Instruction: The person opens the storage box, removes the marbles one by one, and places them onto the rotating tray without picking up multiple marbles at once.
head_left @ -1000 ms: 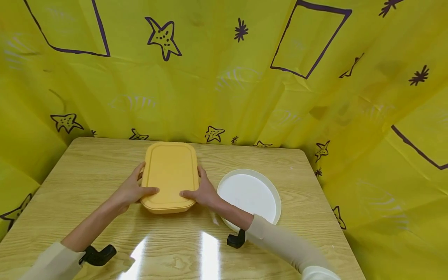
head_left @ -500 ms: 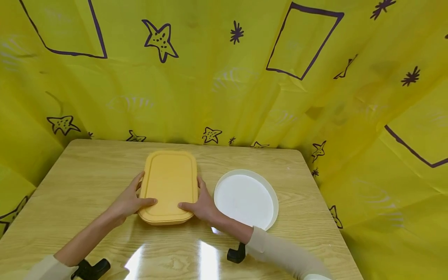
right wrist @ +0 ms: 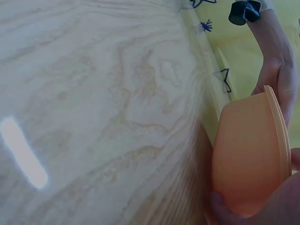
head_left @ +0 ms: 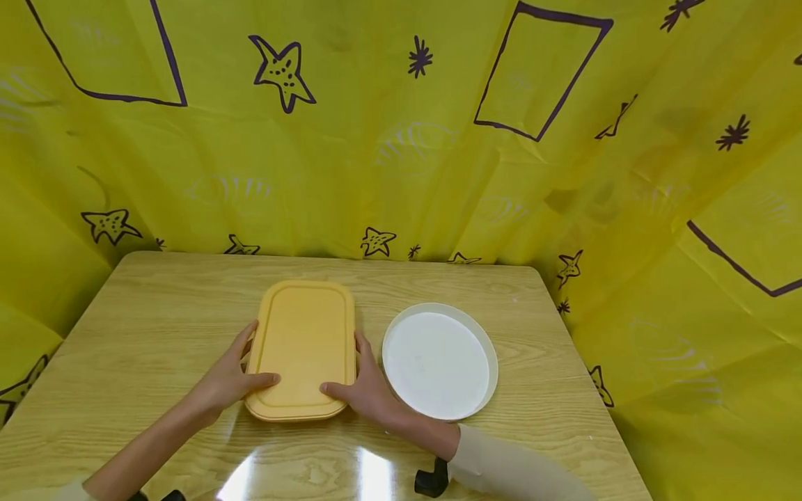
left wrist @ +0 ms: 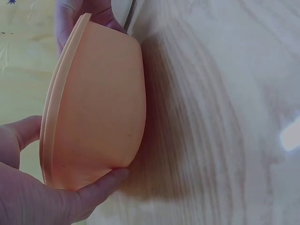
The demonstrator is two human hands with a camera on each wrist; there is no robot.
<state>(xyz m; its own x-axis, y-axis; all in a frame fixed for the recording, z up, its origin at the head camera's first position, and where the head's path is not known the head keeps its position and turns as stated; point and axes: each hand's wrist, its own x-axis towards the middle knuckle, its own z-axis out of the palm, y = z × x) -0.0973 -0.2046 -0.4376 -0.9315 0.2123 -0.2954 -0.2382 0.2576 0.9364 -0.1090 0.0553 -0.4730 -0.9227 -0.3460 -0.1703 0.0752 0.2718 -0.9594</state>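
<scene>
A yellow-orange lidded food container [head_left: 307, 341], rectangular with rounded corners, is held level between both hands on the left half of the table. My left hand [head_left: 227, 381] grips its left side, thumb on the lid and fingers around the wall. On the opposite side my right hand [head_left: 371, 393] holds it the same way, its thumb lying on the lid near the front. The left wrist view shows the container's smooth tapered wall [left wrist: 101, 103] and a shadow beside its base. Whether the base touches the table I cannot tell. The contents are hidden under the lid.
Just right of my right hand lies a round white tray [head_left: 438, 365] with a raised rim. The wood-grain table [head_left: 532, 417] ends at the back against a yellow curtain [head_left: 338, 160] with drawn starfish. Black wrist mounts [head_left: 432, 479] sit below the hands.
Both hands have drawn the container toward the person, down in the head view, keeping the same grip. The tray stays in place on the table while the head view shifts slightly.
</scene>
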